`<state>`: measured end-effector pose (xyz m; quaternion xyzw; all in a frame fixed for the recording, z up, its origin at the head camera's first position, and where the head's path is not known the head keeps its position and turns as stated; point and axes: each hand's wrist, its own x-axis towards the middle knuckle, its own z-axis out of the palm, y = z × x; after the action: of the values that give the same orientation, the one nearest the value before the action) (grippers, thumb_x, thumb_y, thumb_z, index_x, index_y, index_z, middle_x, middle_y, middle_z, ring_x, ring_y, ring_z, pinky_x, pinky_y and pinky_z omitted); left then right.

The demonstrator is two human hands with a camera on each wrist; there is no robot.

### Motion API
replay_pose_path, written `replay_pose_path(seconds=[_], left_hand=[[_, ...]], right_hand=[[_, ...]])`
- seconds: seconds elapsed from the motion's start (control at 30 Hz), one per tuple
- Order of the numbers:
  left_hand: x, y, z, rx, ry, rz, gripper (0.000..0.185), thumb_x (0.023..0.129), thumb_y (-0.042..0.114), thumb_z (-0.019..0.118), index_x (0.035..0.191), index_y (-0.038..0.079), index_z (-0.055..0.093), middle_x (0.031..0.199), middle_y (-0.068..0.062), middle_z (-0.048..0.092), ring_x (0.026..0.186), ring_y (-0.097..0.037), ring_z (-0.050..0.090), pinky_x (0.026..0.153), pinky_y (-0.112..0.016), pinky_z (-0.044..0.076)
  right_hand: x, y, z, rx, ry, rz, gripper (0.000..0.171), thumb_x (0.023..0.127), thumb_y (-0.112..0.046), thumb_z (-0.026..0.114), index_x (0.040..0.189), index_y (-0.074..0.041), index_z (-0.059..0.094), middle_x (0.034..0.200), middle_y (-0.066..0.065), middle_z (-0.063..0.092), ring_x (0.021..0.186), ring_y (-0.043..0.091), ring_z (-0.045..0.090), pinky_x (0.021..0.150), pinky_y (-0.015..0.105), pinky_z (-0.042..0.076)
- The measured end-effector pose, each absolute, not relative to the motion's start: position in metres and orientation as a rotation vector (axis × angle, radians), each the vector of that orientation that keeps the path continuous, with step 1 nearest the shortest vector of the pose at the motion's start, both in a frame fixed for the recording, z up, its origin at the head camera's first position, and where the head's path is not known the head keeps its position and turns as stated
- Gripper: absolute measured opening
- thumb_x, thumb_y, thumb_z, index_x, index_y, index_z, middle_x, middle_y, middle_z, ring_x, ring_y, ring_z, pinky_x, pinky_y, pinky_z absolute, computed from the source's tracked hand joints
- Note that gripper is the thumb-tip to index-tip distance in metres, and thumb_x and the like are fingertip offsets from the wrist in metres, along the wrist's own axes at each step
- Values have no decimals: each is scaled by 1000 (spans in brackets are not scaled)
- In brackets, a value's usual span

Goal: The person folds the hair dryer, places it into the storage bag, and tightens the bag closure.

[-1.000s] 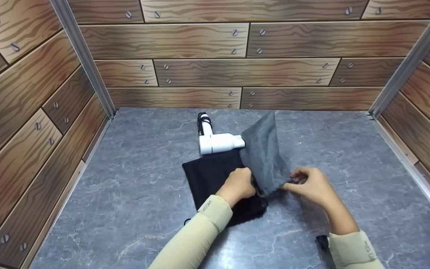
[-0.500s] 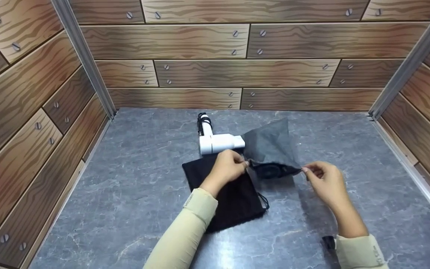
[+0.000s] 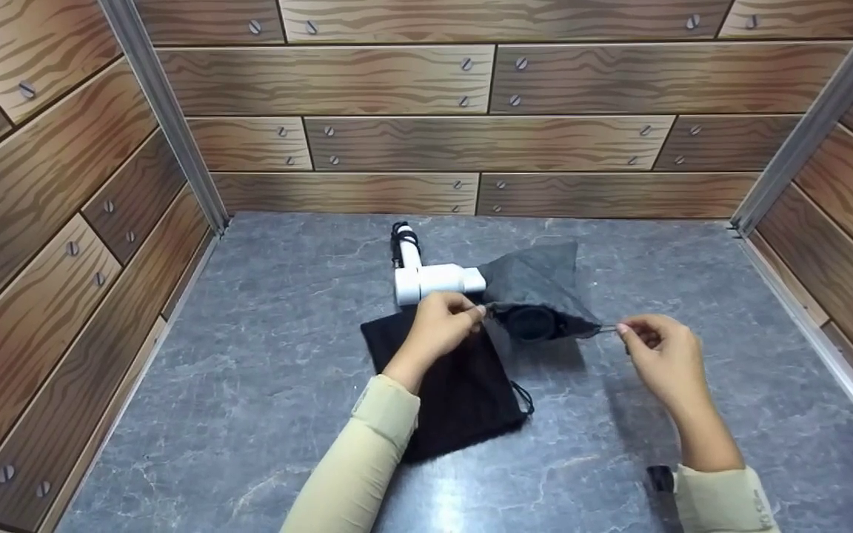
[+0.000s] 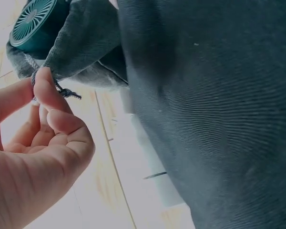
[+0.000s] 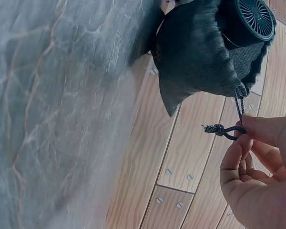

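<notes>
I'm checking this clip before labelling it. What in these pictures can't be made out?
- Fan body: the grey pouch covers all but its grille, in every view.
- White device: its right end is hidden behind the pouch, head view.
- Left hand pinch: cord too small in the head view.
- Black object by the right sleeve: half hidden.

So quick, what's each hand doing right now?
Left hand: pinches the drawstring at the left side of the grey pouch.
Right hand: pinches the knotted drawstring on the pouch's right side.
</notes>
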<state>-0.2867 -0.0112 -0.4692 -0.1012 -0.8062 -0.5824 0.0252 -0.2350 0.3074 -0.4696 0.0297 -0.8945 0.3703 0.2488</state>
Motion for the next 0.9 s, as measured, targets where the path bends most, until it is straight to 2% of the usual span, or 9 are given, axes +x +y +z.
replay_pose_path(seconds=[0.17, 0.43, 0.7, 0.9], left_hand=[[-284, -14, -461, -348, -2420, -1841, 20, 96, 11, 73, 83, -3, 78, 67, 2, 68, 62, -5, 61, 60, -19, 47], [-281, -19, -456, -317, -2320, -1895, 19, 95, 10, 72, 82, -2, 77, 66, 4, 67, 61, -5, 60, 60, -19, 47], [-278, -26, -453, -307, -2226, -1936, 19, 95, 7, 72, 83, -7, 76, 66, 2, 66, 61, -5, 58, 62, -19, 47], [-274, -29, -451, -298, -2188, -1947, 20, 95, 6, 73, 79, -6, 74, 64, 3, 64, 61, -5, 56, 62, -19, 46]], right_hand=[[-233, 312, -467, 38, -2419, 983, 7, 96, -4, 77, 97, 2, 80, 81, 15, 74, 65, -4, 54, 61, 7, 42], [-230, 322, -461, -24, -2437, 973, 13, 98, -12, 77, 101, 0, 80, 85, 14, 75, 69, -5, 54, 64, 9, 42], [-230, 330, -458, -79, -2431, 944, 13, 98, -12, 76, 101, -1, 81, 86, 14, 74, 69, -6, 52, 64, 9, 41], [-230, 334, -455, -104, -2431, 929, 12, 98, -11, 76, 98, 0, 80, 84, 13, 73, 66, -6, 51, 61, 10, 40]])
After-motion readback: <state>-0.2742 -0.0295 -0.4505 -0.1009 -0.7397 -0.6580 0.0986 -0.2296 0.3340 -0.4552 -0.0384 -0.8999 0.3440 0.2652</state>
